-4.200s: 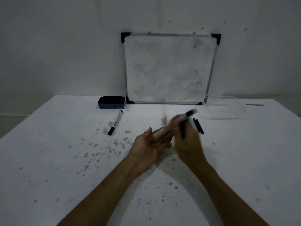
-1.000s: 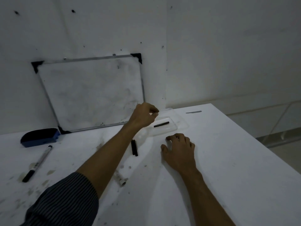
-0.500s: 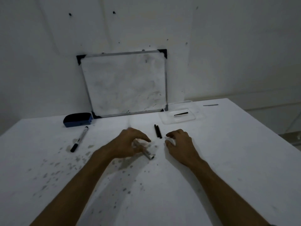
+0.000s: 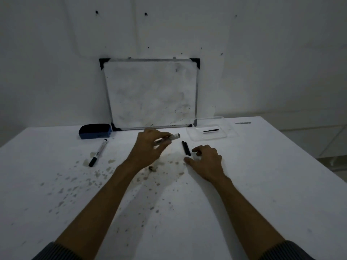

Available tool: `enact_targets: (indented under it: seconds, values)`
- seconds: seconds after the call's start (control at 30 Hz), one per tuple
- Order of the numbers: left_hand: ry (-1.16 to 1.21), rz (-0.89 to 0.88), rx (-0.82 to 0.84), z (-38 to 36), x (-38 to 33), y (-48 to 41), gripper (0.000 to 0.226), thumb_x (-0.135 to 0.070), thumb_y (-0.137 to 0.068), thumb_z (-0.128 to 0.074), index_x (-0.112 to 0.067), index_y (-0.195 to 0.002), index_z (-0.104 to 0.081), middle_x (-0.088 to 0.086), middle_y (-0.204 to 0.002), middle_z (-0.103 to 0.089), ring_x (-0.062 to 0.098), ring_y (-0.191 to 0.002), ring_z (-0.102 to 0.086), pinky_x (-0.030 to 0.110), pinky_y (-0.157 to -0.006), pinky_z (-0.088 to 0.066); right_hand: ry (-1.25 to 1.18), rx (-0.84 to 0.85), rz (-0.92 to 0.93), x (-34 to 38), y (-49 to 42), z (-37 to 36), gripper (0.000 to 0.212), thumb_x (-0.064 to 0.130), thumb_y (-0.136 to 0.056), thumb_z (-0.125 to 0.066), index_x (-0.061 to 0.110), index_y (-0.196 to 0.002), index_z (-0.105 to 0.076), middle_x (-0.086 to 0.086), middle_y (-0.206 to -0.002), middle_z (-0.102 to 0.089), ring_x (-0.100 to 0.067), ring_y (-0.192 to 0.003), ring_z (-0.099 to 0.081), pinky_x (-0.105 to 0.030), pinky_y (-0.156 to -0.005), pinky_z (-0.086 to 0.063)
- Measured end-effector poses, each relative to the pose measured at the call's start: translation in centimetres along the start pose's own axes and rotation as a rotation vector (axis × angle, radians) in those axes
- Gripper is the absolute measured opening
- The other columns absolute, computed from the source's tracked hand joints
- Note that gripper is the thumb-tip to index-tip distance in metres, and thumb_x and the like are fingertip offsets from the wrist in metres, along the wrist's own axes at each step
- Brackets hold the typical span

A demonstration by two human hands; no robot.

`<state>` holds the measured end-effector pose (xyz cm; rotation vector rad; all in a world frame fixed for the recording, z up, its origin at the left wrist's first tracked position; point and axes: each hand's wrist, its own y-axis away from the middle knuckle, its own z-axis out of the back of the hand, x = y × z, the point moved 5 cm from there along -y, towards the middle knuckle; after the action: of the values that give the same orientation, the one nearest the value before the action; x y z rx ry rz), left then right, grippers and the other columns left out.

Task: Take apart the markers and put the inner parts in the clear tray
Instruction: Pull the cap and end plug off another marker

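Note:
My left hand (image 4: 150, 145) holds an empty white marker barrel (image 4: 173, 136) lifted just above the table, its open end pointing right. My right hand (image 4: 205, 160) rests on the table with fingers spread, holding nothing. Two black marker pieces (image 4: 185, 147) lie side by side between the hands. The clear tray (image 4: 223, 136) sits at the back right, with one black inner rod (image 4: 211, 130) in it. A whole black-capped marker (image 4: 98, 152) lies at the left. A small dark piece (image 4: 150, 167) lies under my left wrist.
A whiteboard (image 4: 152, 94) leans on the wall at the back of the white table (image 4: 262, 184). A blue eraser (image 4: 94, 131) sits to its left. Ink stains spot the table's middle. The table's right edge drops off beyond the tray.
My left hand dropped the black rod in the tray, came back, took hold of the white barrel on the table and lifted it. My right hand stayed flat on the table.

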<state>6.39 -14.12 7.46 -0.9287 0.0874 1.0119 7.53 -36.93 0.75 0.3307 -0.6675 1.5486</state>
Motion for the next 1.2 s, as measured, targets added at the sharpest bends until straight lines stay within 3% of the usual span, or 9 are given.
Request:
enact_targets:
  seconds: [0.17,0.27,0.33,0.43,0.53,0.73,0.83,1.0,1.2]
  values:
    - [-0.058,0.250,0.013,2.0,2.9,2.7,0.038,-0.052,-0.089,-0.066,-0.028,-0.115,-0.077,-0.017,-0.096,-0.073,0.007,-0.095,-0.059,0.051,-0.099,-0.046,0.000,-0.088,-0.022,0.6,0.1,-0.5,0.037,0.048,-0.084,-0.073,0.020,-0.108,-0.074,-0.004,-0.111,-0.067,-0.028,-0.110,-0.057,-0.042,-0.095,-0.047]
    - [-0.002,0.336,0.033,2.4,3.5,4.4,0.033,-0.045,-0.095,-0.067,-0.023,-0.117,-0.077,-0.009,-0.101,-0.075,-0.012,-0.084,-0.056,0.018,-0.086,-0.046,-0.018,-0.075,-0.056,0.5,-0.3,-0.7,0.024,0.038,-0.087,-0.072,0.020,-0.103,-0.075,-0.004,-0.108,-0.067,-0.029,-0.108,-0.058,-0.043,-0.093,-0.048]
    - [0.063,0.368,0.078,2.3,3.6,5.2,0.026,-0.047,-0.096,-0.063,-0.031,-0.112,-0.076,-0.016,-0.095,-0.074,-0.014,-0.083,-0.059,0.009,-0.075,-0.038,-0.088,-0.103,-0.088,0.3,-0.5,-0.6,0.017,0.029,-0.089,-0.072,0.017,-0.100,-0.075,-0.005,-0.105,-0.069,-0.027,-0.103,-0.062,-0.040,-0.091,-0.050]
    - [0.217,0.415,0.075,2.3,3.9,5.9,0.015,-0.044,-0.098,-0.062,-0.039,-0.108,-0.071,-0.015,-0.090,-0.076,-0.002,-0.082,-0.068,0.015,-0.069,-0.048,-0.357,-0.198,-0.247,0.0,0.0,0.6,0.017,0.020,-0.092,-0.068,0.009,-0.104,-0.073,-0.007,-0.100,-0.073,-0.018,-0.088,-0.063,-0.027,-0.080,-0.047]
    - [0.426,0.507,-0.003,2.1,4.1,6.5,0.016,-0.032,-0.100,-0.063,-0.029,-0.113,-0.072,0.000,-0.089,-0.075,0.014,-0.066,-0.067,0.028,-0.062,-0.058,-0.669,-0.273,-0.363,-0.3,0.1,1.1,0.014,0.020,-0.090,-0.070,0.012,-0.100,-0.075,-0.004,-0.095,-0.075,-0.023,-0.091,-0.069,-0.030,-0.077,-0.049]
    - [0.591,0.597,0.053,1.0,5.1,6.6,0.021,-0.030,-0.101,-0.063,-0.014,-0.101,-0.075,0.003,-0.071,-0.071,0.022,-0.053,-0.062,0.031,-0.051,-0.054,-1.282,-0.009,-0.390,4.2,-0.4,-1.7,0.011,0.006,-0.091,-0.071,0.008,-0.100,-0.078,-0.014,-0.097,-0.074,-0.021,-0.092,-0.069,-0.031,-0.085,-0.057]
    - [0.611,0.605,0.049,0.5,5.7,6.7,0.021,-0.030,-0.101,-0.063,-0.015,-0.098,-0.076,0.002,-0.069,-0.072,0.021,-0.056,-0.065,0.030,-0.057,-0.056,-1.365,0.045,-0.388,5.7,-0.4,-3.7,0.012,0.009,-0.093,-0.070,0.012,-0.100,-0.079,-0.009,-0.098,-0.075,-0.019,-0.094,-0.069,-0.031,-0.085,-0.056]
    - [0.571,0.597,0.068,-0.5,6.6,6.8,0.026,-0.037,-0.099,-0.064,-0.020,-0.114,-0.077,-0.003,-0.098,-0.080,0.011,-0.093,-0.076,0.027,-0.090,-0.060,-1.389,0.100,-0.377,6.0,-0.3,-5.5,0.018,0.019,-0.096,-0.068,0.011,-0.111,-0.075,-0.006,-0.107,-0.076,-0.018,-0.101,-0.068,-0.029,-0.083,-0.056]
    - [0.526,0.606,0.108,-0.9,6.4,6.7,0.030,-0.043,-0.100,-0.060,-0.023,-0.116,-0.076,-0.010,-0.105,-0.080,0.005,-0.099,-0.075,0.033,-0.097,-0.059,-1.416,0.105,-0.386,6.0,-0.4,-5.4,0.013,0.013,-0.096,-0.068,0.010,-0.106,-0.075,-0.008,-0.105,-0.078,-0.021,-0.100,-0.069,-0.027,-0.083,-0.060]
